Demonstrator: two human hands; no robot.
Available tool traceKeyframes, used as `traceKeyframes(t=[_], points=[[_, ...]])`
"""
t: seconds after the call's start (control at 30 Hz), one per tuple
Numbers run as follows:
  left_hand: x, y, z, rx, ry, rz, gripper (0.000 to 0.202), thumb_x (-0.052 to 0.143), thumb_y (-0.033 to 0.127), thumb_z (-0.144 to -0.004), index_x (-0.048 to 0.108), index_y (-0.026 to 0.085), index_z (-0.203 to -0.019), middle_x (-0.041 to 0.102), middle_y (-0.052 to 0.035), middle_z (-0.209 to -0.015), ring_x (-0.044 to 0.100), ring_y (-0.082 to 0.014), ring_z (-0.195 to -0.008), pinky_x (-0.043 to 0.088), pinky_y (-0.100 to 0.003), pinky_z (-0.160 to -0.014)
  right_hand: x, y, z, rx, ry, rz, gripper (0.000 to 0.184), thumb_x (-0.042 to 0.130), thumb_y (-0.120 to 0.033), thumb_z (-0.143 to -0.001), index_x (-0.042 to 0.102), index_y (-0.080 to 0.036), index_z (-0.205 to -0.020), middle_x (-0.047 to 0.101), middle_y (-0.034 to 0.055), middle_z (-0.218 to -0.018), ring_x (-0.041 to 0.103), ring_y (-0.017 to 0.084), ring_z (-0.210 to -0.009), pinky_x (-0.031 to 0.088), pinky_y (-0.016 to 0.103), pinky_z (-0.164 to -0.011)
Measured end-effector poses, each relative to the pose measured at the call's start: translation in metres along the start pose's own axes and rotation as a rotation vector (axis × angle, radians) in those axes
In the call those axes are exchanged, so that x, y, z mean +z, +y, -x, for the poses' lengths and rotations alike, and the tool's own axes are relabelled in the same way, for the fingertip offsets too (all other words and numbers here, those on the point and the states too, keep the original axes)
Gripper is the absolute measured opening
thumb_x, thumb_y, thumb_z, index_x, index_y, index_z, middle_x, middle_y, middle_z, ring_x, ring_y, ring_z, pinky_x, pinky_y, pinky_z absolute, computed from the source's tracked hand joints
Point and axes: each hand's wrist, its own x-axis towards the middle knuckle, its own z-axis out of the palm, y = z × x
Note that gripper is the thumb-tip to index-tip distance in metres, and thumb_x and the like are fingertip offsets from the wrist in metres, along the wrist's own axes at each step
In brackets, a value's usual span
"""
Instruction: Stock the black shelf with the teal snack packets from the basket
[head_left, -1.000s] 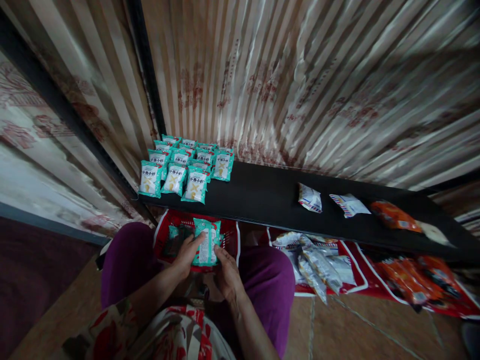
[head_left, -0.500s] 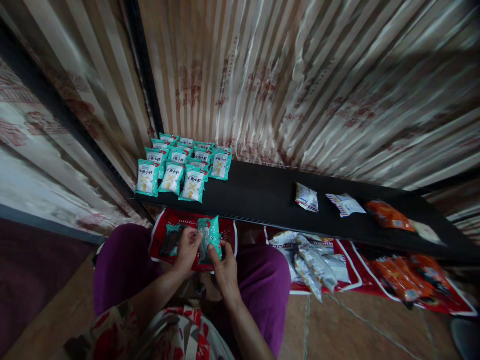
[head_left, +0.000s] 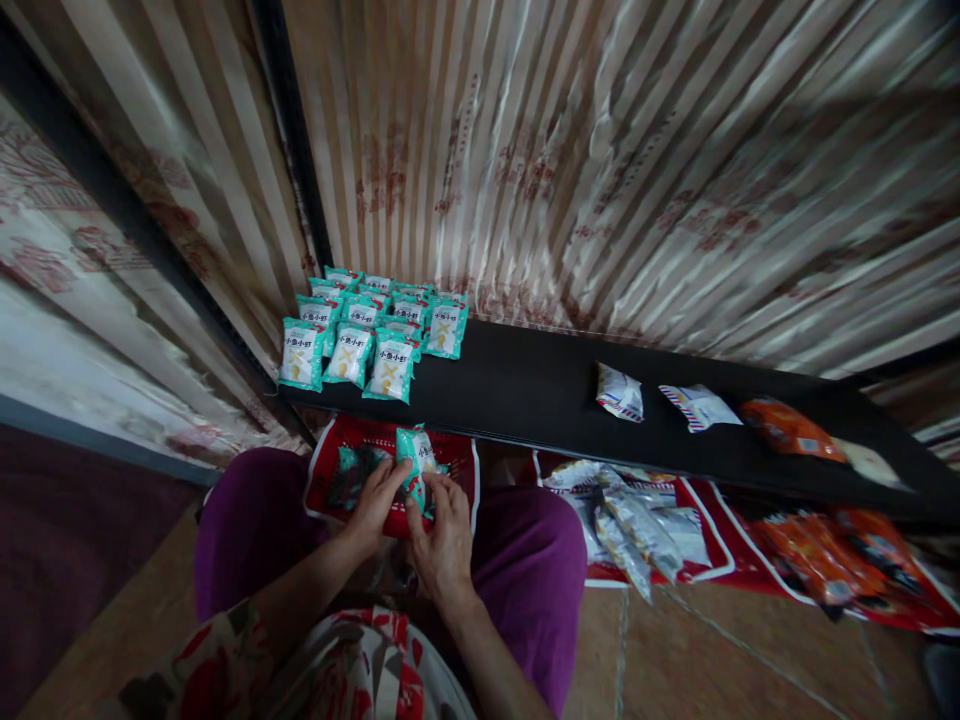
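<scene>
My left hand (head_left: 373, 505) and my right hand (head_left: 441, 530) are both closed on a teal snack packet (head_left: 416, 458), held upright over a red bag (head_left: 457, 470) that lies between my knees. More teal packets (head_left: 349, 472) show inside the bag beside my left hand. On the black shelf (head_left: 525, 390) just above, several matching teal packets (head_left: 367, 335) lie in rows at the left end.
Further right on the shelf lie two white packets (head_left: 619, 392) (head_left: 699, 406) and an orange packet (head_left: 784, 428). Below it, red bags hold silver packets (head_left: 637, 525) and orange packets (head_left: 832, 560). A striped curtain (head_left: 600, 170) hangs behind; tiled floor (head_left: 720, 660) at right.
The packet, first flat under both hands, has been turned upright and lifted a little toward the shelf edge. My fingers have closed in around its lower part.
</scene>
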Motion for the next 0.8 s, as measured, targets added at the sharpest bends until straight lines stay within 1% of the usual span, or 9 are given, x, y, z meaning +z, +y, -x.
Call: traceKeyframes(t=[0.07,0.17,0.27,0.33,0.43,0.53,0.63,0.7,0.8], points=[[0.001,0.002,0.002,-0.019,-0.048,0.031,0.032,0.072,0.042,-0.065,0.067,0.018,-0.086,0.069,-0.0049,-0.091,0.062,-0.0184,-0.088,0.045,-0.023,-0.075,0.0,0.001,0.002,-0.022,-0.021,0.02,0.034,0.052,-0.031,-0.085,0.061,-0.018,-0.115,0.059,0.0133,-0.11,0.054,0.025,-0.103,0.046,0.042,-0.091],[0.001,0.003,0.004,-0.01,-0.052,0.048,0.035,0.072,0.042,-0.066,0.067,0.018,-0.09,0.069,-0.0064,-0.094,0.063,-0.0189,-0.09,0.045,-0.024,-0.077,0.001,0.002,0.007,-0.068,-0.058,0.032,0.034,0.052,-0.028,-0.085,0.062,-0.02,-0.117,0.059,0.0127,-0.111,0.054,0.024,-0.102,0.047,0.041,-0.089],[-0.002,-0.003,0.003,0.034,-0.014,0.05,0.037,0.073,0.041,-0.067,0.065,0.018,-0.094,0.069,-0.0066,-0.096,0.063,-0.0192,-0.091,0.045,-0.025,-0.081,0.003,0.001,0.013,-0.104,-0.091,0.011,0.037,0.051,-0.024,-0.085,0.06,-0.022,-0.121,0.059,0.0119,-0.112,0.054,0.024,-0.104,0.048,0.04,-0.089],[-0.005,-0.009,0.001,0.043,0.027,0.06,0.039,0.075,0.041,-0.066,0.063,0.017,-0.094,0.069,-0.0066,-0.094,0.063,-0.0196,-0.089,0.046,-0.026,-0.08,0.005,-0.001,0.016,-0.112,-0.113,-0.031,0.038,0.049,-0.022,-0.085,0.059,-0.023,-0.122,0.059,0.0112,-0.112,0.054,0.023,-0.104,0.047,0.04,-0.09],[-0.01,-0.018,0.0,0.026,0.098,0.089,0.042,0.076,0.042,-0.063,0.061,0.016,-0.093,0.069,-0.0062,-0.089,0.064,-0.0194,-0.082,0.048,-0.027,-0.075,0.006,-0.004,0.019,-0.09,-0.153,-0.146,0.034,0.048,-0.021,-0.085,0.063,-0.024,-0.115,0.06,0.01,-0.11,0.055,0.021,-0.103,0.047,0.038,-0.091],[-0.014,-0.022,-0.002,-0.026,0.135,0.142,0.046,0.075,0.043,-0.065,0.06,0.016,-0.099,0.07,-0.0063,-0.088,0.066,-0.0193,-0.078,0.05,-0.028,-0.071,0.005,-0.001,0.015,0.016,-0.145,-0.293,0.026,0.047,-0.024,-0.087,0.067,-0.023,-0.103,0.062,0.0083,-0.102,0.057,0.02,-0.099,0.046,0.036,-0.09],[-0.016,-0.02,-0.007,-0.083,0.131,0.214,0.047,0.073,0.042,-0.069,0.059,0.018,-0.107,0.071,-0.0081,-0.093,0.068,-0.0199,-0.077,0.053,-0.029,-0.069,0.003,0.01,0.009,0.196,-0.049,-0.344,0.02,0.056,-0.031,-0.082,0.066,-0.022,-0.097,0.063,0.0072,-0.101,0.056,0.021,-0.1,0.043,0.039,-0.095],[-0.015,-0.017,-0.01,-0.09,0.134,0.243,0.043,0.071,0.039,-0.071,0.06,0.017,-0.107,0.071,-0.0087,-0.095,0.068,-0.0197,-0.076,0.053,-0.029,-0.068,0.001,0.017,0.005,0.327,-0.033,-0.404,0.029,0.065,-0.035,-0.075,0.065,-0.021,-0.101,0.063,0.0074,-0.107,0.056,0.023,-0.104,0.041,0.04,-0.097],[-0.01,-0.012,-0.014,-0.092,0.132,0.251,0.038,0.07,0.036,-0.073,0.062,0.016,-0.103,0.071,-0.0085,-0.093,0.068,-0.0192,-0.074,0.054,-0.029,-0.067,-0.004,0.021,0.0,0.514,-0.153,-0.607,0.045,0.073,-0.038,-0.067,0.063,-0.021,-0.107,0.065,0.0068,-0.113,0.058,0.024,-0.105,0.044,0.037,-0.094]])
